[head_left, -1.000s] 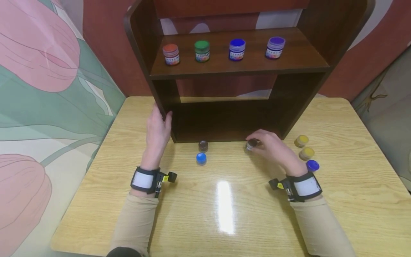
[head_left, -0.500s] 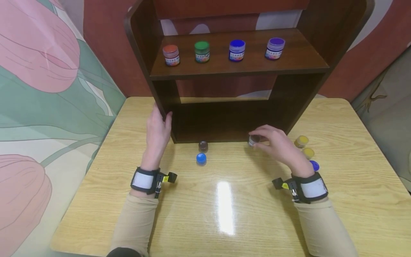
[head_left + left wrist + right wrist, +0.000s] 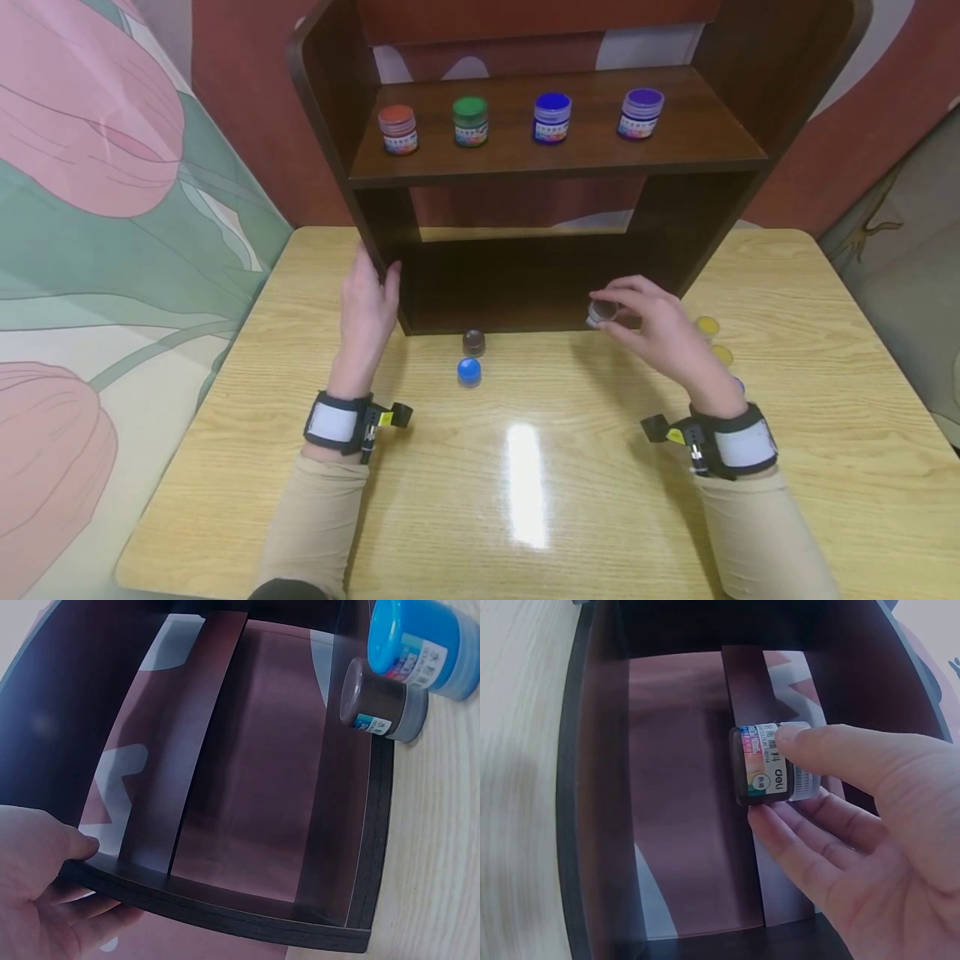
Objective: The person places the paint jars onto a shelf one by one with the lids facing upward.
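My right hand (image 3: 656, 333) holds a small paint jar (image 3: 602, 313) with a dark brown body between thumb and fingers, in front of the lower compartment of a dark wooden shelf (image 3: 525, 168). In the right wrist view the jar's printed label (image 3: 769, 761) shows, and the jar lies sideways in that picture. My left hand (image 3: 367, 296) grips the shelf's left side panel, with the thumb (image 3: 81, 844) on the inner side and fingers outside. On the table before the shelf stand a second dark brown jar (image 3: 473, 342) and a light blue jar (image 3: 469, 372).
An orange-red jar (image 3: 398, 131), a green jar (image 3: 471, 122), a blue jar (image 3: 552, 119) and a purple jar (image 3: 641, 114) stand in a row on the upper board. Right of the shelf are two yellow-topped jars (image 3: 707, 326) and a dark blue one, partly hidden by my wrist.
My right hand has lifted the brown jar off the table, moving it up and slightly right towards the lower compartment. The left hand stays on the side panel.
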### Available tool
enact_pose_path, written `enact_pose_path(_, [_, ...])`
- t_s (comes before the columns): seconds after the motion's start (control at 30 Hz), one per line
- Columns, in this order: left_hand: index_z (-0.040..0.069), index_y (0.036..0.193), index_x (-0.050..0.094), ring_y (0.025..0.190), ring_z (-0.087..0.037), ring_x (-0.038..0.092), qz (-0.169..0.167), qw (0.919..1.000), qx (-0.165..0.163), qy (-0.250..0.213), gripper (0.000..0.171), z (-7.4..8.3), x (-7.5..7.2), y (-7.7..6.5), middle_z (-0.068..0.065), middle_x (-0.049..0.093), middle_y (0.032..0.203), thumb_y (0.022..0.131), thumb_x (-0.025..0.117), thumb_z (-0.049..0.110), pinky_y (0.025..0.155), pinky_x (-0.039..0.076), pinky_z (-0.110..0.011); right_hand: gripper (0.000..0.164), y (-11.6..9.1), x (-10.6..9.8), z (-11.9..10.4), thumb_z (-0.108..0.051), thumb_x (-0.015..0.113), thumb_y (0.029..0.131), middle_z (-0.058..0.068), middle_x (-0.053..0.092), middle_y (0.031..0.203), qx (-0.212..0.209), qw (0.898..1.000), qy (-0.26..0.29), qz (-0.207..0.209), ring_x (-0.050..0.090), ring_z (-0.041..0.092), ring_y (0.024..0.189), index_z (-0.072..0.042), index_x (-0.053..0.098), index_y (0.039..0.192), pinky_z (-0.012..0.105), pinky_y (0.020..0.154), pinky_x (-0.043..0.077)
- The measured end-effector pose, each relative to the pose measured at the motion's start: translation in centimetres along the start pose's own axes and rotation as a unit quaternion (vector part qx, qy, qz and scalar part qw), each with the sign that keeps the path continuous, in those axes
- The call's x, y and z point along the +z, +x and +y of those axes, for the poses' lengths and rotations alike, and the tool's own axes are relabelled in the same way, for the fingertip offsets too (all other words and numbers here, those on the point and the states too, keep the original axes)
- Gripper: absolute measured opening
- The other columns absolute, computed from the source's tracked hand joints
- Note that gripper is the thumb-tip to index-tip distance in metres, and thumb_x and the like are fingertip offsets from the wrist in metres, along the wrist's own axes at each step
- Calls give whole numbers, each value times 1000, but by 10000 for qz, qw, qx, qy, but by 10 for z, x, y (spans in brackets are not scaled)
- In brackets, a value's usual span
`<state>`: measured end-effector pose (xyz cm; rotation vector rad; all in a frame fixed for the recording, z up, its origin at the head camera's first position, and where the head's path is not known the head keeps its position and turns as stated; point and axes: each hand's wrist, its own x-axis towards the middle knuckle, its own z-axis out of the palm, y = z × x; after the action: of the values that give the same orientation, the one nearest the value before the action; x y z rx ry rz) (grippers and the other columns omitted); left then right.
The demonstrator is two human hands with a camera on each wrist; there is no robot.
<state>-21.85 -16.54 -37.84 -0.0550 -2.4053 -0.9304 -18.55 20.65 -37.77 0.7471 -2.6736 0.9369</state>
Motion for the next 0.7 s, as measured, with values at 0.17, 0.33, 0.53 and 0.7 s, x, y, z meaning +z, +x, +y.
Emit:
enact_pose_path(0.17, [-1,137,46,119,-40,62,23,10000,64,-34,41,0,0,-1,-25,63,126,100,59,13,101,52,-51,36,-1,-4,0,5,77,81,14,65,114,-263,9985,184,442,72,26,89,1,70,117,14,79,57])
enact_pose_path(0.33, [-1,138,46,119,-41,62,58,9999,101,-27,42,0,1,-2,-25,62,126,100,59,13,101,52,-51,37,-3,-10,-2,6,77,82,15,65,117,-173,9982,196,535,70,26,92,2,68,118,0,84,47])
enact_pose_path(0.53, [-1,138,45,120,-40,62,23,9999,98,-17,42,1,0,-1,-25,62,127,101,58,14,102,52,-51,36,-4,-16,-2,7,76,82,14,66,119,-194,9968,192,745,69,21,92,3,68,117,-2,83,45])
enact_pose_path(0.7, [-2,136,47,119,-41,62,38,9999,109,-45,40,0,1,-1,-25,63,126,100,58,13,102,52,-51,35,-4,-19,0,9,76,81,14,67,117,-388,9931,281,1069,60,-7,93,2,69,114,-1,83,46])
